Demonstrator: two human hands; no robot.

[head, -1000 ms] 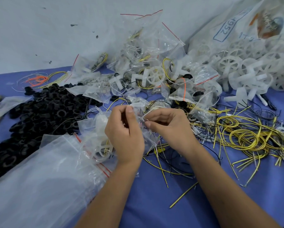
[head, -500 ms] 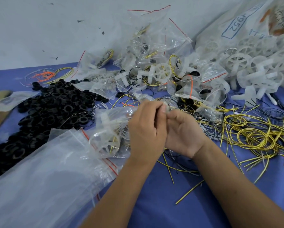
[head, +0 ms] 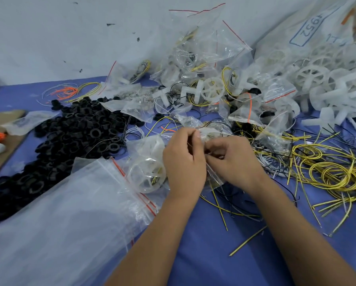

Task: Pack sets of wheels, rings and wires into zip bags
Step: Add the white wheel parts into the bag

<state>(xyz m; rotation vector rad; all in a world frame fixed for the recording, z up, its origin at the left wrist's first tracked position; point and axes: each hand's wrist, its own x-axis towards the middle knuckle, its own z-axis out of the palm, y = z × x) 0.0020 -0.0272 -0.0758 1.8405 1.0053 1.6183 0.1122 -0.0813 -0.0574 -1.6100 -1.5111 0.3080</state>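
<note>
My left hand (head: pixel 184 162) and my right hand (head: pixel 232 162) meet at the middle of the blue table, both pinching the top edge of a small clear zip bag (head: pixel 150 162). The bag hangs to the left of my left hand and holds white plastic wheels and some wire. A heap of black rings (head: pixel 65 139) lies at the left. Loose white wheels (head: pixel 321 83) pile up at the back right. Coiled yellow wires (head: pixel 336 174) spread at the right.
A stack of empty zip bags (head: pixel 65 219) with red seals covers the front left. Several filled bags (head: pixel 204 65) are heaped against the wall behind. Orange wires (head: pixel 66 92) lie at the back left. A brown board (head: pixel 2 149) sits at the left edge.
Both hands stayed together on the bag's top edge, with fingers shifting along it. The bag now hangs further left of my left hand.
</note>
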